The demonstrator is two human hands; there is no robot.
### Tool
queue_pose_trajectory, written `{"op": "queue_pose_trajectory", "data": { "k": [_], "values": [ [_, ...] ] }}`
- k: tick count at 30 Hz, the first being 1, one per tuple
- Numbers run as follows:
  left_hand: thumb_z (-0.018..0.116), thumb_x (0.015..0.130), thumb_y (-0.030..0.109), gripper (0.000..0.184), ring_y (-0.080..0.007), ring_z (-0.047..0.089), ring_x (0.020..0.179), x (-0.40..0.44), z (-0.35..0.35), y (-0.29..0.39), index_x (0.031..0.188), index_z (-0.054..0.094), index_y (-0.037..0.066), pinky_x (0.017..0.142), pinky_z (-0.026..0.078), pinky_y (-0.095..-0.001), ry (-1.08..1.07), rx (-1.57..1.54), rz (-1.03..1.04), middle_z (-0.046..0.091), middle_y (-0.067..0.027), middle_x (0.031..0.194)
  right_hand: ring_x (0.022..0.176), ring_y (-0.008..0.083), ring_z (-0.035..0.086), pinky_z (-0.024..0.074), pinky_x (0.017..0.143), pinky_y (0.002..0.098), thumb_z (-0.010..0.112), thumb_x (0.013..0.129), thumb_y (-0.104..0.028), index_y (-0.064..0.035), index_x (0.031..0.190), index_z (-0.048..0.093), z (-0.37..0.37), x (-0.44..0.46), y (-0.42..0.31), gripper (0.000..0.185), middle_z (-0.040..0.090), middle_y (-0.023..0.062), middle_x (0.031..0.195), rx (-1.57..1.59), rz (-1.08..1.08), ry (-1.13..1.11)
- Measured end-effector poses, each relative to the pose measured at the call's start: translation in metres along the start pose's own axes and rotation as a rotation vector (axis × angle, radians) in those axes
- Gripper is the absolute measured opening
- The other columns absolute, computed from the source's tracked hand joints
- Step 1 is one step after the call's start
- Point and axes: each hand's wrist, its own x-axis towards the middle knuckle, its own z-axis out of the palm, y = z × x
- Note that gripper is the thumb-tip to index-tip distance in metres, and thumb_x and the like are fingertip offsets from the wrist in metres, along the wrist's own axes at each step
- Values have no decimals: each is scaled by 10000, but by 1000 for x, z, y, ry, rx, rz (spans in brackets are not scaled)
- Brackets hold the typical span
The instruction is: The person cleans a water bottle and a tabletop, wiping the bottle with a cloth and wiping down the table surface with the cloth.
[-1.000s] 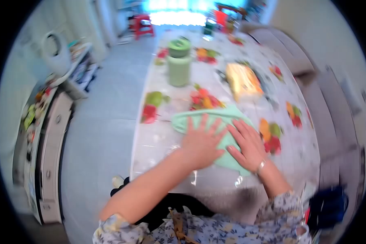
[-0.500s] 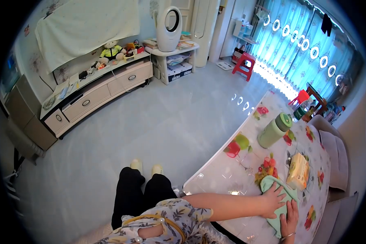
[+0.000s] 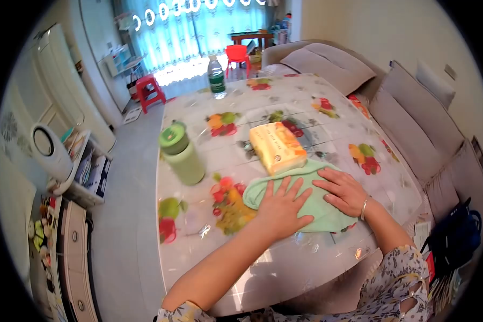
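Note:
A light green cloth (image 3: pixel 321 210) lies spread on the table, which has a fruit-patterned cover (image 3: pixel 236 273). My left hand (image 3: pixel 282 208) rests flat on the cloth's left part, fingers apart. On its right part lies my right hand (image 3: pixel 342 191), also flat with fingers stretched out; a bracelet circles that wrist. Just beyond the cloth, touching or nearly touching its far edge, is a yellow-orange pack of tissues (image 3: pixel 277 148). To the left of the tissues stands a green bottle (image 3: pixel 183 155) with a green lid.
A clear plastic water bottle (image 3: pixel 217 78) stands at the table's far end. Grey sofa cushions (image 3: pixel 413 123) line the right side, with a dark blue bag (image 3: pixel 456 236) nearby. Beyond the table are a red stool (image 3: pixel 150 92) and a red chair (image 3: pixel 237 56). A drawer cabinet (image 3: pixel 74 252) stands left.
My view has swung right, so the table now fills the middle. Both hands stay flat on the cloth, which looks more widely spread and reaches the tissue pack.

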Motion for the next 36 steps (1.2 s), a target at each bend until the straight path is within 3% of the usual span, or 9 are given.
{"op": "queue_pose_trajectory", "data": {
  "k": [15, 20, 36],
  "values": [
    [482, 947, 593, 709, -330, 347, 1432, 57, 12, -12, 1505, 414, 161, 1143, 282, -485, 113, 35, 23, 359, -155, 1563, 1354, 330, 444, 363, 1100, 456, 569, 950, -246, -165, 1374, 574, -6, 16, 62, 432, 502, 124, 1450, -29, -31, 44],
    [455, 958, 608, 722, -348, 344, 1438, 74, 3, -15, 1534, 359, 184, 1140, 298, -481, 13, 17, -19, 327, -151, 1582, 1368, 310, 433, 355, 1098, 445, 552, 964, -253, -164, 1393, 555, -14, 23, 79, 438, 488, 115, 1466, -23, -24, 14],
    [406, 978, 578, 691, -353, 298, 1455, 203, 31, -3, 1514, 396, 141, 1179, 225, -516, 114, 40, 10, 317, -156, 1588, 1357, 323, 437, 335, 1138, 423, 497, 980, -204, -149, 1413, 544, -49, 22, 216, 439, 483, 127, 1477, 19, 22, 0]
  ]
}}
